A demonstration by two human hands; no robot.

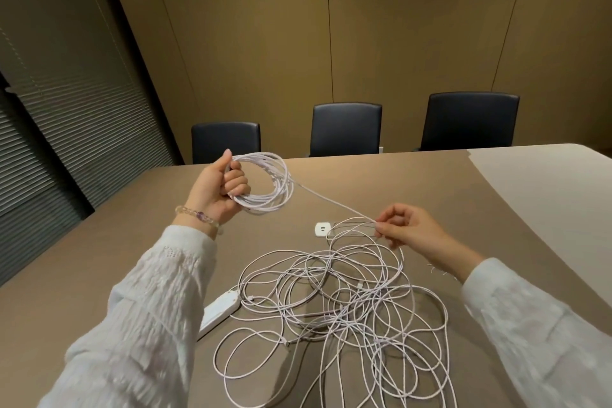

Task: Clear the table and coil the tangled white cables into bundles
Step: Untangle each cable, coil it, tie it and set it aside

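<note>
My left hand is raised over the table and grips a coil of white cable made of several loops. From that coil a taut strand runs down to the right into my right hand, which pinches it between thumb and fingertips. Below both hands a large tangle of white cable lies spread on the brown table. A white power strip lies at the tangle's left edge, partly under my left sleeve.
A small white square adapter sits on the table just left of my right hand. Three dark chairs stand along the far edge. A lighter table section lies at the right. Blinds cover the left wall.
</note>
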